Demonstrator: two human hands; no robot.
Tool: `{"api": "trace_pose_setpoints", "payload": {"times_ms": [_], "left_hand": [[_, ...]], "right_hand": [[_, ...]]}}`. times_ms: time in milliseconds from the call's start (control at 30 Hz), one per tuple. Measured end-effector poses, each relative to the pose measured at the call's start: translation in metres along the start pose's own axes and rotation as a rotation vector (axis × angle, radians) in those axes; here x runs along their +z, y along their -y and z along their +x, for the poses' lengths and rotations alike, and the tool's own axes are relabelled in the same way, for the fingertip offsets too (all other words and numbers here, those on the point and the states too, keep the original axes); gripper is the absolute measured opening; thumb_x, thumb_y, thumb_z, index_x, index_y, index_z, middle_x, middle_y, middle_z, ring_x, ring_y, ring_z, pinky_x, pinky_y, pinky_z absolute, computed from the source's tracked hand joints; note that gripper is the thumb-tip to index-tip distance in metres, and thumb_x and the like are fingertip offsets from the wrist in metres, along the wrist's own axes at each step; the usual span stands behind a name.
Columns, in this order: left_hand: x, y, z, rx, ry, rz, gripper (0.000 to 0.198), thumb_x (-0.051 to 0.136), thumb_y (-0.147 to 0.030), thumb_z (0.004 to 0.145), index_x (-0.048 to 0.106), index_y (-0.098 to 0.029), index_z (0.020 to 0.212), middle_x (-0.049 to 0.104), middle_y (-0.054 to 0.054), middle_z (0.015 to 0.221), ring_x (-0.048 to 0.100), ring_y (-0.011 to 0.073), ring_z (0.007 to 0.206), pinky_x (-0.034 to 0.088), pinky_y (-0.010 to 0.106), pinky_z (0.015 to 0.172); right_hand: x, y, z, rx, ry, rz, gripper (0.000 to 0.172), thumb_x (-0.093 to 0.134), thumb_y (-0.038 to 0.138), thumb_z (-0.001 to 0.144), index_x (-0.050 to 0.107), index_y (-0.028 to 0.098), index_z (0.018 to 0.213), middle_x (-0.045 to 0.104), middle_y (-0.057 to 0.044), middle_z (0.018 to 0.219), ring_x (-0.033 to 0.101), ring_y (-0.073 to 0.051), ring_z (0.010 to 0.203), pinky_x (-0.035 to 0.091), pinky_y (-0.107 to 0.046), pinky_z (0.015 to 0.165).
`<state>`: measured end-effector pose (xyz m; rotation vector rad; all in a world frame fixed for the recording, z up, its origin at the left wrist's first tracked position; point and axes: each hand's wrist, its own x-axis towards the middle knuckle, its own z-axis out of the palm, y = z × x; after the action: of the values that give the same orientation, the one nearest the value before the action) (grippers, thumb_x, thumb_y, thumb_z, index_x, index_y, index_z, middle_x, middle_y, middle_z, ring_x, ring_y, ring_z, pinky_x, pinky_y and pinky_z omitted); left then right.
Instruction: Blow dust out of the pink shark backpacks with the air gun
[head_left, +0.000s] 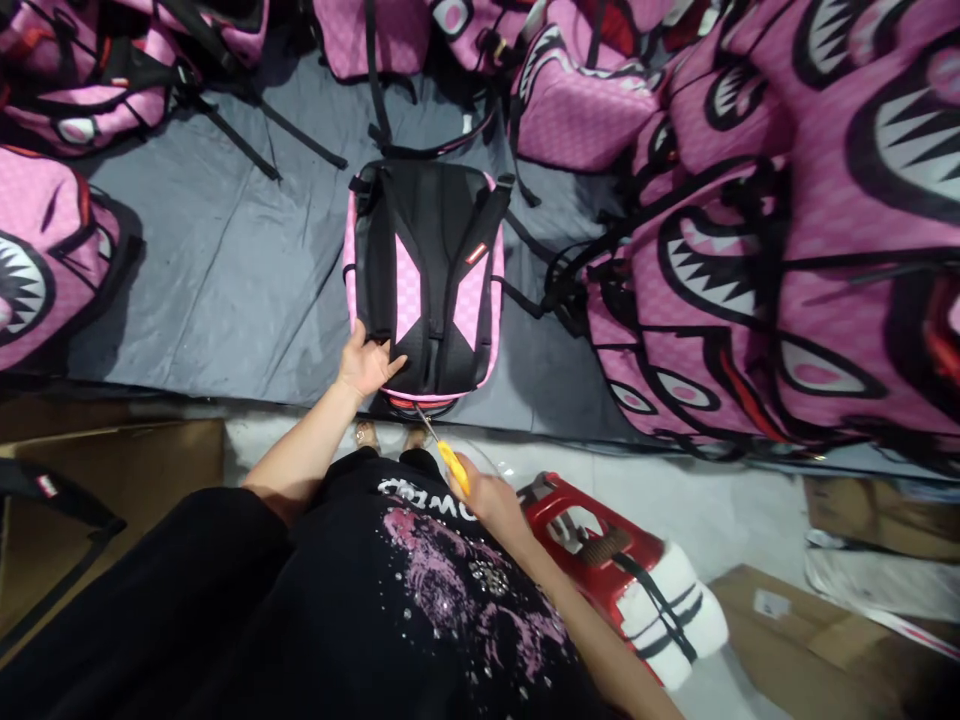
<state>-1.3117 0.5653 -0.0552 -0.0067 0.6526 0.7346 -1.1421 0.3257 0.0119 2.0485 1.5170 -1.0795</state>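
Note:
A black and pink backpack [437,270] lies on the grey-covered table with its straps facing up and its near end at the table's front edge. My left hand [367,366] rests on the backpack's lower left corner, thumb and fingers apart. In my right hand [480,488] is a yellow-handled tool [453,468], fingers wrapped round the handle. Its thin metal tip points at the red and black part at the backpack's near end. Whether the tip touches it cannot be made out.
Pink shark-print backpacks [697,265] crowd the table's right side and far edge; another [45,250] lies at the left. The grey cloth [232,240] covers the table. Below stand a red and white object [600,540] and cardboard boxes [795,620].

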Motion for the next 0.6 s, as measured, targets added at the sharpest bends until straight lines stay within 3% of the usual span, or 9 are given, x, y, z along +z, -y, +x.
{"api": "trace_pose_setpoints", "payload": {"times_ms": [100, 200, 233, 300, 333, 400, 500, 600], "left_hand": [[0.006, -0.003, -0.003, 0.028, -0.040, 0.148, 0.051, 0.031, -0.056, 0.100, 0.064, -0.018, 0.108, 0.074, 0.005, 0.097, 0.071, 0.0151, 0.086, 0.060, 0.033, 0.079], [0.011, 0.004, -0.022, 0.074, -0.192, 0.538, 0.043, 0.047, -0.053, 0.094, 0.061, -0.017, 0.114, 0.071, 0.010, 0.109, 0.069, 0.0200, 0.097, 0.058, 0.039, 0.087], [0.012, 0.010, -0.032, 0.149, -0.262, 0.747, 0.044, 0.053, -0.050, 0.091, 0.059, -0.017, 0.119, 0.069, 0.013, 0.114, 0.068, 0.0228, 0.103, 0.056, 0.043, 0.091], [0.012, 0.027, -0.051, 0.425, -0.352, 1.248, 0.053, 0.062, -0.043, 0.086, 0.054, -0.017, 0.131, 0.062, 0.017, 0.130, 0.059, 0.0288, 0.121, 0.048, 0.050, 0.103], [0.011, 0.037, -0.059, 0.594, -0.329, 1.511, 0.057, 0.063, -0.039, 0.085, 0.051, -0.017, 0.137, 0.054, 0.018, 0.141, 0.050, 0.0308, 0.132, 0.041, 0.053, 0.111], [0.006, 0.054, -0.061, 0.796, -0.131, 1.983, 0.064, 0.062, -0.029, 0.084, 0.046, -0.020, 0.145, 0.036, 0.016, 0.157, 0.029, 0.0343, 0.147, 0.024, 0.058, 0.119], [0.001, 0.072, -0.034, 0.841, 0.100, 2.481, 0.077, 0.064, -0.016, 0.076, 0.041, -0.020, 0.149, 0.027, 0.018, 0.160, 0.020, 0.0403, 0.149, 0.013, 0.066, 0.118], [0.012, 0.081, 0.006, 0.859, 0.117, 2.657, 0.085, 0.062, -0.010, 0.071, 0.037, -0.011, 0.152, 0.039, 0.022, 0.153, 0.029, 0.0406, 0.146, 0.021, 0.062, 0.117]], "right_hand": [[-0.016, 0.006, 0.018, 0.102, -0.040, -0.019, 0.046, 0.034, 0.041, 0.100, 0.052, 0.022, 0.139, 0.074, -0.013, 0.095, 0.072, -0.027, 0.089, 0.048, -0.034, 0.078], [-0.017, 0.003, 0.015, 0.195, -0.018, 0.017, 0.046, 0.033, 0.040, 0.100, 0.052, 0.020, 0.137, 0.074, -0.014, 0.097, 0.071, -0.029, 0.093, 0.048, -0.035, 0.078], [-0.014, 0.003, 0.012, 0.181, -0.011, 0.054, 0.046, 0.033, 0.041, 0.100, 0.053, 0.020, 0.136, 0.074, -0.014, 0.098, 0.071, -0.029, 0.094, 0.048, -0.035, 0.078], [-0.007, 0.006, 0.006, 0.128, -0.005, 0.139, 0.047, 0.035, 0.042, 0.100, 0.051, 0.023, 0.139, 0.074, -0.012, 0.101, 0.070, -0.028, 0.097, 0.048, -0.034, 0.079], [-0.003, 0.008, 0.005, 0.101, -0.005, 0.179, 0.048, 0.036, 0.042, 0.099, 0.049, 0.023, 0.141, 0.074, -0.012, 0.102, 0.070, -0.028, 0.098, 0.048, -0.034, 0.079], [0.004, 0.011, 0.008, 0.085, -0.021, 0.231, 0.049, 0.040, 0.040, 0.097, 0.049, 0.022, 0.142, 0.074, -0.012, 0.103, 0.071, -0.028, 0.097, 0.049, -0.034, 0.079], [0.011, 0.006, 0.016, 0.117, -0.107, 0.280, 0.042, 0.040, 0.037, 0.096, 0.060, 0.019, 0.129, 0.074, -0.013, 0.105, 0.071, -0.028, 0.096, 0.049, -0.034, 0.080], [0.021, -0.005, 0.021, 0.119, -0.227, 0.370, 0.037, 0.041, 0.035, 0.095, 0.065, 0.017, 0.118, 0.074, -0.014, 0.103, 0.070, -0.028, 0.096, 0.048, -0.032, 0.076]]}}
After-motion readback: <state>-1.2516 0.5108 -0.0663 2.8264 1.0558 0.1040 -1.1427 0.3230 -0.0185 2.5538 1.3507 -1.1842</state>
